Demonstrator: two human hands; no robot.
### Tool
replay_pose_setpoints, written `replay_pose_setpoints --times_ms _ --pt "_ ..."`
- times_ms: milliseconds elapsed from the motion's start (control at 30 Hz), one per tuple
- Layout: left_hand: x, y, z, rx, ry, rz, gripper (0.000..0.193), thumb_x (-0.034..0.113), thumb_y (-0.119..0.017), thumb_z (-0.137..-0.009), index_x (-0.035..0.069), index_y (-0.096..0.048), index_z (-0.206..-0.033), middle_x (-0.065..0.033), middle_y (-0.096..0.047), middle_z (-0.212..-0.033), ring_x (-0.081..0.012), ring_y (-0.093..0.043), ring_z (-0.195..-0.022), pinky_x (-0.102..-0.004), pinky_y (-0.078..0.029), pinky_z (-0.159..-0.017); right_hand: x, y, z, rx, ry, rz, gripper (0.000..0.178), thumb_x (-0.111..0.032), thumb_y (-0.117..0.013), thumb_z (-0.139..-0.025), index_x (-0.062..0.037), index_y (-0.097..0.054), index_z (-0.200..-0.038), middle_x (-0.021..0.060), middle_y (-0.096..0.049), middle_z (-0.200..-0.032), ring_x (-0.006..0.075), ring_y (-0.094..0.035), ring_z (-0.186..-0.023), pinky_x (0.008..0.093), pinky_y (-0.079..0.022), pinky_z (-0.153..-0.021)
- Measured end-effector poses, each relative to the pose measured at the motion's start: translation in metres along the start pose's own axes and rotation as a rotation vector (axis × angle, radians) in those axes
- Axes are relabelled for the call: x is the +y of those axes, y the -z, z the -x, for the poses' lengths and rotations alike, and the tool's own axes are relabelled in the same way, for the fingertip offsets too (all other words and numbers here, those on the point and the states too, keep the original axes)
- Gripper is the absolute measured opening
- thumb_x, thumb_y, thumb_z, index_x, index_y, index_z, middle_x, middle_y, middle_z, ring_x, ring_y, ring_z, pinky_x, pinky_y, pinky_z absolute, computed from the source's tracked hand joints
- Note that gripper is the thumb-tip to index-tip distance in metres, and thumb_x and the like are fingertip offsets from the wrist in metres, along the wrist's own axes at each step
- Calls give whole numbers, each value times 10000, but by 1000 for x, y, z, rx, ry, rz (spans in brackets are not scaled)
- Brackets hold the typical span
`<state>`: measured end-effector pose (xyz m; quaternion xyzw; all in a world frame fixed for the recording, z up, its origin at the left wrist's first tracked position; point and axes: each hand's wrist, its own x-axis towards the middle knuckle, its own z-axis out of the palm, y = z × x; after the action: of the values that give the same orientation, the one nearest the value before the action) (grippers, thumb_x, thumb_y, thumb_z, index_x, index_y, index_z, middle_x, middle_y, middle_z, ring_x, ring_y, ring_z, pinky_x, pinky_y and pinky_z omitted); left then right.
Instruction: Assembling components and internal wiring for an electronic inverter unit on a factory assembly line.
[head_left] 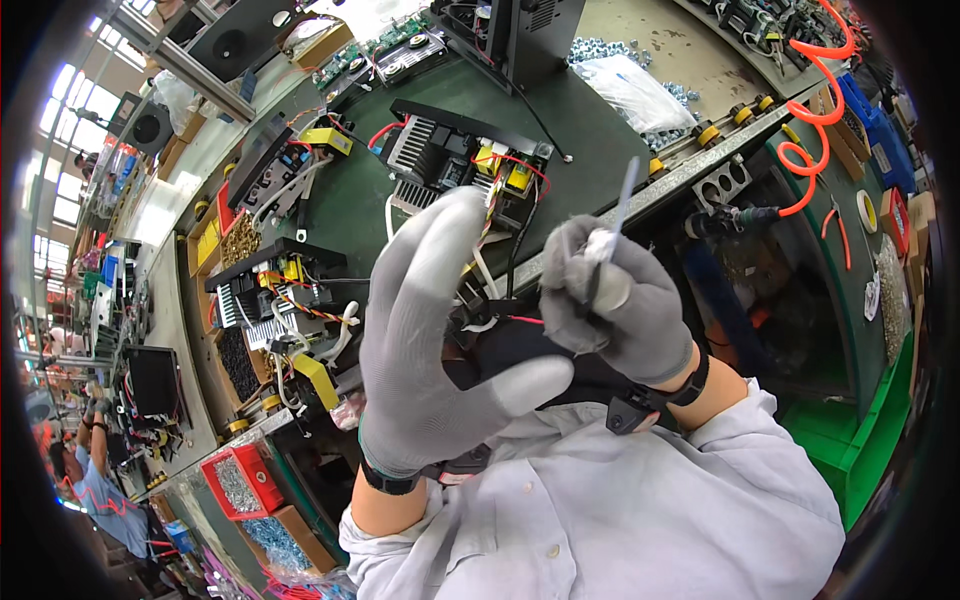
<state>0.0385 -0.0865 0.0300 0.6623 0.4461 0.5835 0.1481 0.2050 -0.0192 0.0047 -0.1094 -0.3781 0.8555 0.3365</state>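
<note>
Fingers (562, 268) of right hand (640, 312) seemingly clasp pale strip (627, 196), tip jutting above.

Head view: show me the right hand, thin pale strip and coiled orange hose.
Right hand (640, 308), head view: middle of the glove.
Thin pale strip (627, 196), head view: its raised length.
Coiled orange hose (822, 118), head view: a middle loop.

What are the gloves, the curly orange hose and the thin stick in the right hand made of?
Gloves: probably soft grey knit cloth, with fine ribs; the whitish fingertips may have a rubbery coating.
Hose: likely smooth, bendy plastic, since it's bright, a bit shiny and curled.
Thin stick: its pale end looks see-through, so maybe plastic, but it's too blurry to be sure.
</note>
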Motion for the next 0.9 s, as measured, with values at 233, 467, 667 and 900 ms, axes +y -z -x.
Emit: replay_pose_setpoints --times_ms 233,467,667,900 --pt "-45 11 31 -127 -102 -772 741 105 -741 -596 -3 -475 -1280 -207 -548 -1089 -412 -549 -988 -460 -476 -826 -5 -12 -22 12 162 13 217 -234 -488 -985 -39 -528 -1071 44 -560 -715 56 -403 -487 190 -290 -428" --pt "-40 51 -11 -71 204 -378 738 14 -748 -594 8 -505 -1290 -113 -604 -1117 -182 -608 -997 -307 -492 -872 -28 9 -75 399 312 285 176 -208 -512 -976 -37 -539 -948 -7 -497 -635 49 -444 -515 187 -310 -440" --pt "-44 68 -30 -157 245 -372 689 -3 -732 -585 12 -532 -1243 -89 -590 -1065 -152 -576 -958 -278 -466 -900 -31 22 -107 579 438 502 142 -160 -534 -968 -18 -537 -977 -5 -499 -717 51 -444 -542 203 -359 -477" --pt "-63 77 11 -52 -51 -702 665 13 -772 -544 51 -520 -1158 -185 -561 -1204 -341 -587 -1055 -399 -483 -885 -19 -15 -132 411 533 845 170 -196 -546 -960 -27 -543 -981 69 -562 -666 114 -562 -588 287 -454 -529"
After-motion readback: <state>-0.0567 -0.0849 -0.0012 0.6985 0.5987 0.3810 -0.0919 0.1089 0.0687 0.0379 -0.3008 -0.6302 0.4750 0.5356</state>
